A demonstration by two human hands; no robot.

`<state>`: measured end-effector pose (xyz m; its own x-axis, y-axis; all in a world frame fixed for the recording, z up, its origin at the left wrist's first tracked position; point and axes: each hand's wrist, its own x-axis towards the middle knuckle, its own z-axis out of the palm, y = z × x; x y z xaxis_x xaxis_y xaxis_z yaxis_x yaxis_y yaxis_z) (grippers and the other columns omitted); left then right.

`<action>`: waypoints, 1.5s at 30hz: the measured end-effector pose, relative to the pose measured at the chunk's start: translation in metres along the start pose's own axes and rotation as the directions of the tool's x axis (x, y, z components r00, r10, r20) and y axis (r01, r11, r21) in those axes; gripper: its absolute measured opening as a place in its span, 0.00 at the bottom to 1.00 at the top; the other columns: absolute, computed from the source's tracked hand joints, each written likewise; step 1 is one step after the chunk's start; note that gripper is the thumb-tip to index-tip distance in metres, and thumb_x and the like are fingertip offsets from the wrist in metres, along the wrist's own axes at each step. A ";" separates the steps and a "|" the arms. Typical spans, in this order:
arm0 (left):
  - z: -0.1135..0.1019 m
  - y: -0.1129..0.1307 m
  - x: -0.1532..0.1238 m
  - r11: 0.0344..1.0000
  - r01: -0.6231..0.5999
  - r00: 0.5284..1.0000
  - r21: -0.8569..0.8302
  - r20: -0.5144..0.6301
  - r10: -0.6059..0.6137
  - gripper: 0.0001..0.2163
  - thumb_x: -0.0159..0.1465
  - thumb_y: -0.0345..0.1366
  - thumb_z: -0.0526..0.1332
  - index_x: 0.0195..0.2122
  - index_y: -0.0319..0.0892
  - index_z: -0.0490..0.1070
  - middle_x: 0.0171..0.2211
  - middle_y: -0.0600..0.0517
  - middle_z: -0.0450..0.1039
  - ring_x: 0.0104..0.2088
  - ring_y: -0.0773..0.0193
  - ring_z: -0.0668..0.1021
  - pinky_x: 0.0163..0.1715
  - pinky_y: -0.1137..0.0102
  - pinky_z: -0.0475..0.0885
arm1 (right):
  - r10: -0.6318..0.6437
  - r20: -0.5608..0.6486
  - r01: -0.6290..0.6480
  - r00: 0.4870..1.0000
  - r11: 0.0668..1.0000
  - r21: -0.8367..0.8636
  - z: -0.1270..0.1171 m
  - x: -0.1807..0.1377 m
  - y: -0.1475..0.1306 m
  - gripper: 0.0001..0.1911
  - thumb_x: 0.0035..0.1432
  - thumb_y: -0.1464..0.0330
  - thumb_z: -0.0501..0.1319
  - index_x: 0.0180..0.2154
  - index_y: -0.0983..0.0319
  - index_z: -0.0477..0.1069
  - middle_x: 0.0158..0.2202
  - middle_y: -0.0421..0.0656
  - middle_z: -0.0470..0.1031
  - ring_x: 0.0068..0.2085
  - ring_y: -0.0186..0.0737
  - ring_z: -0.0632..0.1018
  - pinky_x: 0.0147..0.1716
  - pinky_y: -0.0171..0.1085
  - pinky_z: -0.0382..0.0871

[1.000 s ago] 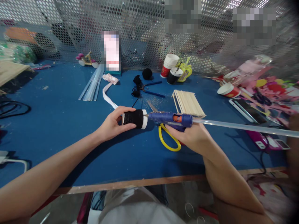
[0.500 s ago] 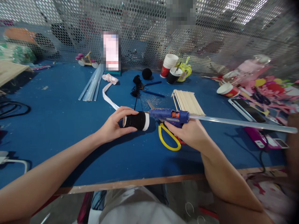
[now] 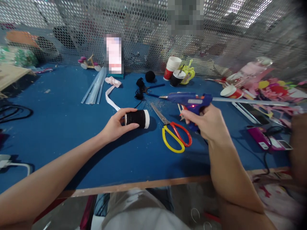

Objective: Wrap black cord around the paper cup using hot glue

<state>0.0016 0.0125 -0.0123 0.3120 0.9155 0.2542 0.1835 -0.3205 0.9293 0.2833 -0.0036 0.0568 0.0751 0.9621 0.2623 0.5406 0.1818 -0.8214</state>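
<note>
My left hand (image 3: 120,123) is closed around a small cup wrapped in black yarn (image 3: 136,119), lying on its side with a white band at its right end. A white ribbon (image 3: 110,97) runs up from behind my left fingers to a pale pink bunched piece (image 3: 113,81). In my right hand (image 3: 207,121) is a blue glue gun (image 3: 189,99), raised above the table, its nozzle pointing left and its red light lit. A long clear glue stick (image 3: 249,101) sticks out of its back. Scissors with yellow and red handles (image 3: 174,135) lie between my hands.
Behind the cup lie blue-handled pliers (image 3: 153,91) and a black yarn ball (image 3: 150,76). Glue sticks (image 3: 94,88) lie at the left, below a propped phone (image 3: 114,54). Paper cups (image 3: 172,67) stand at the back. A purple power strip (image 3: 261,137) is at the right.
My right hand has lifted the glue gun up and to the right, off the cup's white end, uncovering the scissors. My left hand and the cup have shifted slightly left.
</note>
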 end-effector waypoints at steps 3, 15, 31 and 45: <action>0.001 -0.002 0.000 1.000 0.005 1.000 0.002 -0.001 -0.005 0.22 0.52 0.38 0.66 0.49 0.44 0.65 0.47 0.47 0.67 0.46 0.58 0.72 0.44 0.63 0.71 | 0.029 -0.215 -0.058 0.976 0.990 -0.129 -0.011 0.019 0.024 0.18 0.46 0.55 0.62 0.32 0.63 0.69 0.27 0.43 0.74 0.26 0.39 0.74 0.22 0.36 0.66; 0.002 -0.002 -0.002 1.000 -0.007 1.000 -0.023 0.012 0.008 0.23 0.52 0.38 0.66 0.49 0.44 0.65 0.48 0.47 0.67 0.43 0.59 0.73 0.42 0.63 0.72 | 0.129 -0.276 -0.295 0.953 0.615 -0.731 -0.018 0.052 0.050 0.21 0.50 0.53 0.55 0.32 0.63 0.74 0.32 0.52 0.76 0.37 0.51 0.75 0.34 0.43 0.64; 0.005 0.003 -0.005 0.955 -0.229 0.973 0.189 0.079 0.218 0.24 0.54 0.39 0.65 0.51 0.45 0.63 0.46 0.46 0.68 0.47 0.57 0.72 0.45 0.61 0.70 | -0.414 0.307 0.490 0.857 0.839 -0.235 0.042 -0.002 -0.031 0.05 0.55 0.66 0.58 0.30 0.61 0.69 0.31 0.42 0.70 0.34 0.35 0.71 0.35 0.36 0.65; 0.007 0.006 -0.006 0.954 -0.222 0.975 0.203 0.042 0.218 0.26 0.53 0.40 0.66 0.52 0.44 0.62 0.47 0.45 0.67 0.47 0.56 0.71 0.45 0.62 0.69 | -0.356 0.377 0.451 0.855 0.869 -0.205 0.081 -0.004 -0.045 0.07 0.54 0.71 0.56 0.24 0.61 0.61 0.28 0.41 0.66 0.32 0.36 0.68 0.33 0.38 0.61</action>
<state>0.0070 0.0038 -0.0104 0.3837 0.8123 0.4392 0.2949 -0.5585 0.7753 0.1905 0.0012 0.0520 -0.4437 0.8349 0.3258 0.6749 0.5505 -0.4914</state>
